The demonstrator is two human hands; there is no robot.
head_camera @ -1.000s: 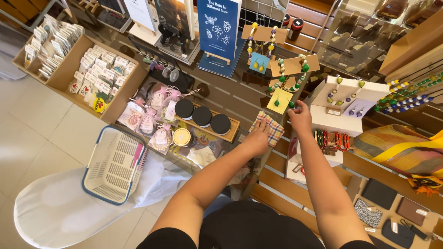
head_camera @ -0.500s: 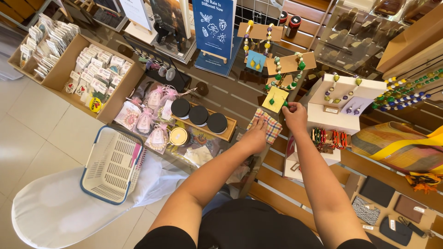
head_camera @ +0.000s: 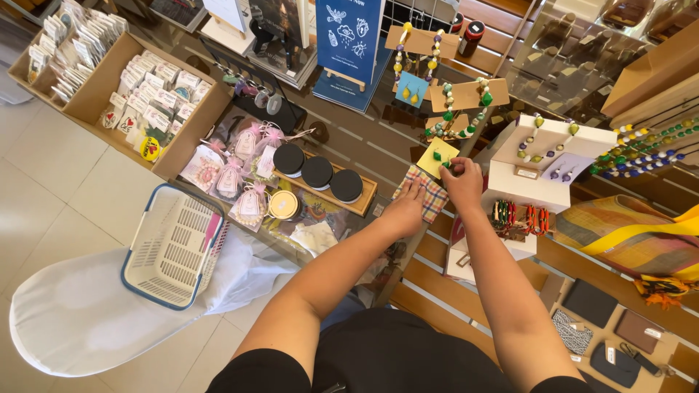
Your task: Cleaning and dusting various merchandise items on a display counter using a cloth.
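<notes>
Just right of frame centre, our right hand (head_camera: pixel 463 183) pinches the yellow earring card (head_camera: pixel 437 156) at its lower right corner; our left hand (head_camera: pixel 405 212) lies flat, fingers spread, on the plaid cloth (head_camera: pixel 429 195) just below it.

A small craft or gift shop, goods laid out for sale. Cardboard trays (head_camera: pixel 109 87) hold rows of carded trinkets in clear sleeves. Beaded necklaces (head_camera: pixel 455 109) hang from kraft cards on a slatted wooden wall (head_camera: pixel 466 262); earrings sit on coloured cards (head_camera: pixel 437 155). Pink gauze pouches (head_camera: pixel 244 171), round dark tins (head_camera: pixel 318 172) on a wooden block, a box of bracelets (head_camera: pixel 520 217), folded cloth and pouches (head_camera: pixel 608 331). Blue printed sign (head_camera: pixel 346 40) on an easel. A plastic shopping basket (head_camera: pixel 175 244) stands below.
</notes>
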